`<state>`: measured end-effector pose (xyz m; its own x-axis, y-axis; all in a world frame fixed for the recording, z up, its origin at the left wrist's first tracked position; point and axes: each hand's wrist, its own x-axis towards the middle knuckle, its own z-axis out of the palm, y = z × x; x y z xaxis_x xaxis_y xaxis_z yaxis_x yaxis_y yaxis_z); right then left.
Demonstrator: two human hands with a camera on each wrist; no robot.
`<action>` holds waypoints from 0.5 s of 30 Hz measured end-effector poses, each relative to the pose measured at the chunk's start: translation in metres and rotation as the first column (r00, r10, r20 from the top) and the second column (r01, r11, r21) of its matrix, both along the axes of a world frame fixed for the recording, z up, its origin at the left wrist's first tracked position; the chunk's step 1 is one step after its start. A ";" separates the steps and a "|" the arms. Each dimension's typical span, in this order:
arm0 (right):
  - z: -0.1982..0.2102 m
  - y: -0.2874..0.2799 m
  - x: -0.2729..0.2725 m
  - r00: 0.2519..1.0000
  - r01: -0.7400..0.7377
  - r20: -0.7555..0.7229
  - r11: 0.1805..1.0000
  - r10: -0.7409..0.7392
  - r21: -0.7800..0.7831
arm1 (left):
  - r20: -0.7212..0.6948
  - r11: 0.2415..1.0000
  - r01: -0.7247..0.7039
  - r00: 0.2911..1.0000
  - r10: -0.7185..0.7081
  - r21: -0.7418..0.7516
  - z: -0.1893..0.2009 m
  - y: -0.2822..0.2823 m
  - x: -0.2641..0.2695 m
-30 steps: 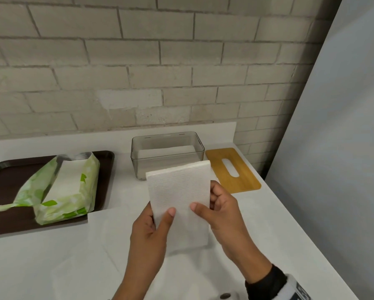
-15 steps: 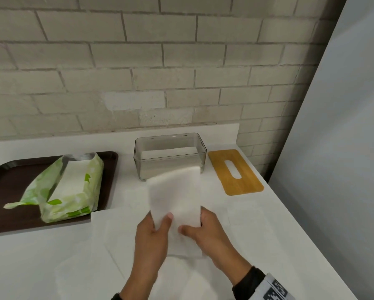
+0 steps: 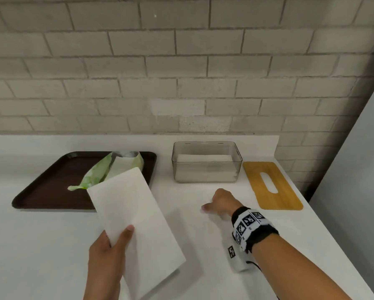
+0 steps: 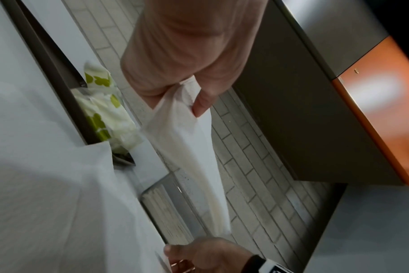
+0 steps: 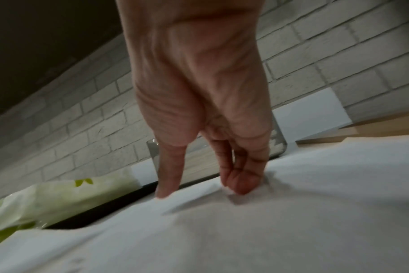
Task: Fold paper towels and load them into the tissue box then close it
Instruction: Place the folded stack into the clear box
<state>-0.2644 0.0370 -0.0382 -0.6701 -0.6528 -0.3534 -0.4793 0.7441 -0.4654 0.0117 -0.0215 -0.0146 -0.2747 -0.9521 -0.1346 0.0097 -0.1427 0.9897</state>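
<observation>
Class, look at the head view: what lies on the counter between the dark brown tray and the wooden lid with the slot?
In the head view, the clear plastic tissue box, partly filled with folded white towels, stands between the dark brown tray and the slotted wooden lid.

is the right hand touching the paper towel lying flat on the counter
Touching. In the right wrist view the right hand's fingertips press into the flat paper towel, denting it; the head view agrees.

Pale brick wall [image 3: 181,61] rises behind a white counter [image 3: 30,245]. A plain grey panel [image 3: 359,169] stands along the counter's right end.
</observation>
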 end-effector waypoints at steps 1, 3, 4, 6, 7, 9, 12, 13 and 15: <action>-0.001 -0.003 0.005 0.997 -0.057 -0.052 0.996 0.061 0.073 | 0.002 1.000 -0.006 1.000 0.006 0.001 0.001 0.000 0.004; -0.004 -0.010 0.012 0.979 -0.107 -0.151 0.977 0.135 0.182 | 0.000 1.000 -0.014 1.000 0.014 0.003 0.003 0.002 0.011; -0.005 -0.012 0.013 0.978 -0.100 -0.160 0.974 0.134 0.204 | -0.005 1.000 -0.013 1.000 0.013 0.006 0.005 0.003 0.014; -0.008 -0.017 0.013 0.988 -0.059 -0.127 0.978 0.086 0.199 | -0.020 1.000 -0.005 1.000 0.005 0.016 0.007 0.005 0.017; -0.010 -0.018 0.011 0.992 -0.049 -0.109 0.984 0.068 0.170 | -0.023 1.000 -0.003 1.000 0.003 0.019 0.008 0.006 0.017; -0.010 -0.015 0.008 0.999 -0.025 -0.048 1.000 0.025 0.012 | -0.028 1.000 -0.002 1.000 0.003 0.026 0.008 0.008 0.015; 0.006 -0.002 0.006 0.992 0.059 0.124 0.934 -0.016 -0.352 | -0.030 0.999 0.033 0.999 -0.033 0.012 0.008 0.014 0.009; 0.018 0.006 0.008 0.983 0.073 0.183 0.894 0.010 -0.441 | -0.045 0.999 0.052 0.998 -0.052 0.010 0.009 0.016 0.005; 0.048 0.023 0.015 0.961 0.090 0.263 0.803 0.085 -0.589 | -0.093 0.996 0.083 0.993 -0.080 0.028 0.012 0.021 -0.003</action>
